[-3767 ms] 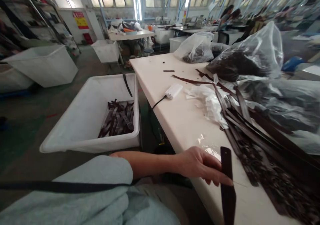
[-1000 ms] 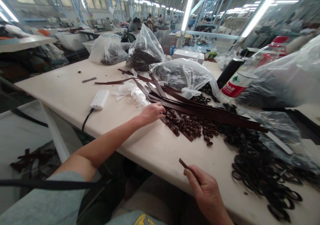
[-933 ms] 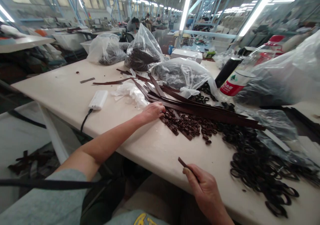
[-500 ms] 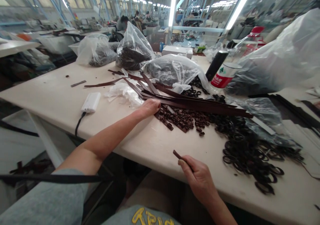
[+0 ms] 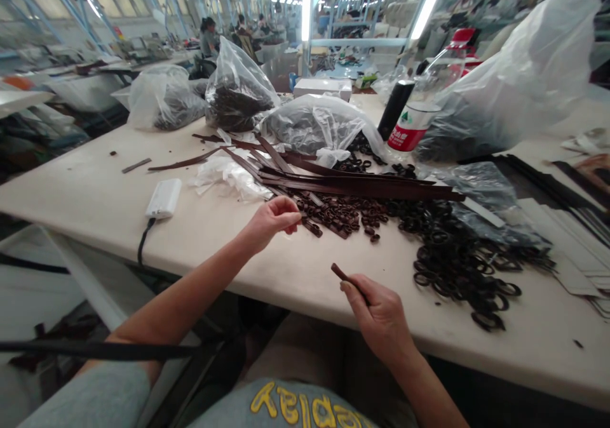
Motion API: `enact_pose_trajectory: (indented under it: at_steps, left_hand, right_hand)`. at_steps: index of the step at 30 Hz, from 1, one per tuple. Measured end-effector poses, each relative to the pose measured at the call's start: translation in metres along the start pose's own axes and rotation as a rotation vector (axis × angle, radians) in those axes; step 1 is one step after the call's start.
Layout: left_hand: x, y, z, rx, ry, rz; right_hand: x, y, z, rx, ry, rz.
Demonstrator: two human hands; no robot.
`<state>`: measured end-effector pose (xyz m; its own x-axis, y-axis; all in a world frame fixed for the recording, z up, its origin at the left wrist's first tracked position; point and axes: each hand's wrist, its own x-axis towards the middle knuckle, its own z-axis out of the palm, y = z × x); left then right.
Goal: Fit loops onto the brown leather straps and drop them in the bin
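Note:
My right hand [image 5: 379, 307] is wrapped round a narrow dark brown strip [image 5: 338, 270], whose end sticks out past the thumb near the table's front edge. My left hand [image 5: 271, 223] hovers at the near left side of a heap of small brown loops [image 5: 333, 215]. Its thumb and fingertips are pressed together, and I cannot make out what is between them. Behind the heap lies a bundle of long flat brown strips [image 5: 362, 188]. To the right spreads a pile of larger black loops [image 5: 452, 269].
A white power bank [image 5: 163, 198] with a black cable sits left. Crumpled white plastic [image 5: 229, 175] lies by the strips. Filled clear bags [image 5: 241, 98], a black cylinder [image 5: 395, 107] and a cut bottle with a red label [image 5: 407, 129] stand behind. Pale card sheets [image 5: 557, 244] lie right.
My left hand has pulled back from the strip bundle and heap toward me, fingers pinched. My right hand still grips its strip in nearly the same place. The view has shifted slightly.

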<state>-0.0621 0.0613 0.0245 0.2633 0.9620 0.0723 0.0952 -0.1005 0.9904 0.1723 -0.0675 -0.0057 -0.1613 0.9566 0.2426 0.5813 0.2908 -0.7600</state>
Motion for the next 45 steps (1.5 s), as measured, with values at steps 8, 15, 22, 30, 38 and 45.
enact_pose_trajectory:
  at_steps: [8, 15, 22, 30, 38, 45]
  left_hand:
    - [-0.078, 0.005, 0.040, -0.564, -0.086, -0.268]
    - [-0.088, -0.003, 0.049, -0.558, -0.102, -0.208]
    - [-0.094, -0.009, 0.050, -0.493, -0.234, -0.263]
    - [-0.099, -0.016, 0.057, -0.359, -0.131, -0.176]
    - [-0.093, -0.001, 0.042, -0.193, -0.015, -0.098]
    - [-0.096, -0.006, 0.042, -0.186, -0.033, -0.088]
  right_hand:
    - [0.006, -0.031, 0.003, -0.132, 0.064, -0.192]
    - [-0.001, -0.031, 0.008, -0.214, 0.018, -0.237]
    - [-0.008, -0.026, 0.000, -0.123, -0.096, -0.244]
    - [-0.012, -0.025, 0.010, 0.121, -0.144, -0.108]
    - [-0.020, -0.026, 0.002, -0.155, -0.209, -0.012]
    - [-0.022, -0.022, 0.010, -0.235, -0.211, -0.077]
